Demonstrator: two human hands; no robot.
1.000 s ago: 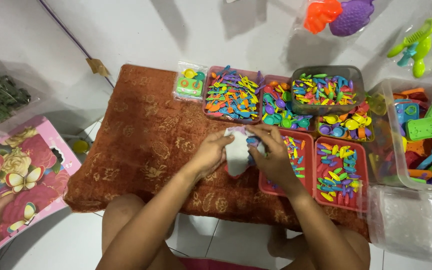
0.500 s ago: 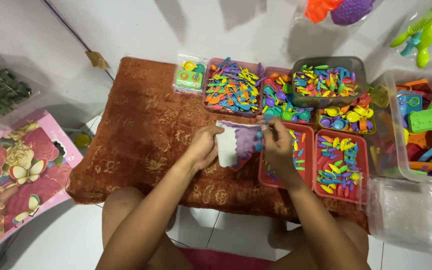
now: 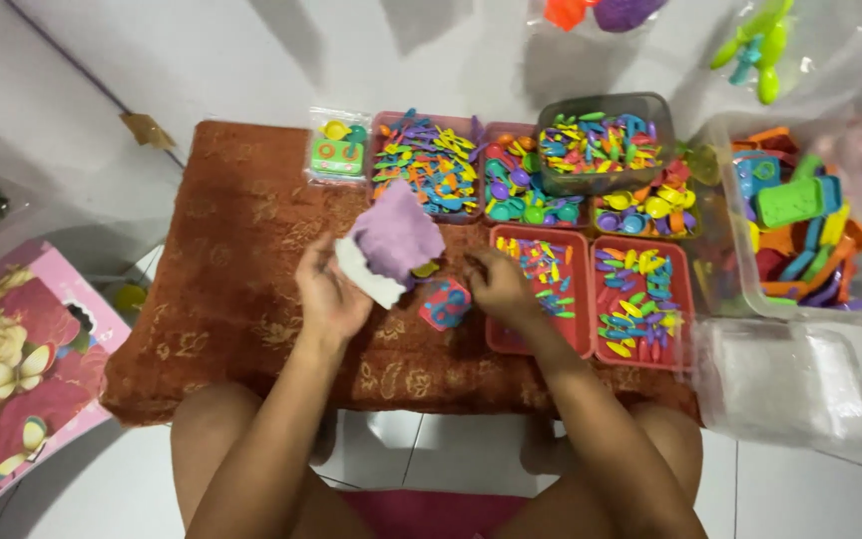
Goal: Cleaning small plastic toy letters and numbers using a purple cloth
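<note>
My left hand point(image 3: 329, 296) holds up a small clear packet point(image 3: 389, 245) with a purple lump and a white card inside, above the brown patterned cloth point(image 3: 236, 260). My right hand point(image 3: 497, 282) rests on the cloth with its fingers on a small red and blue toy piece point(image 3: 444, 303), just left of a red tray point(image 3: 543, 289) of small colourful plastic pieces.
Several red trays of colourful plastic pieces point(image 3: 429, 165) line the far side, with a dark tub point(image 3: 601, 140) on top. A clear bin of larger toys point(image 3: 800, 220) and a clear lid point(image 3: 785, 384) lie right. A pink floral box point(image 3: 12, 369) stands left.
My left hand has lifted the packet up and leftward, so the purple lump now shows. My right hand let go of it and dropped onto the red and blue piece.
</note>
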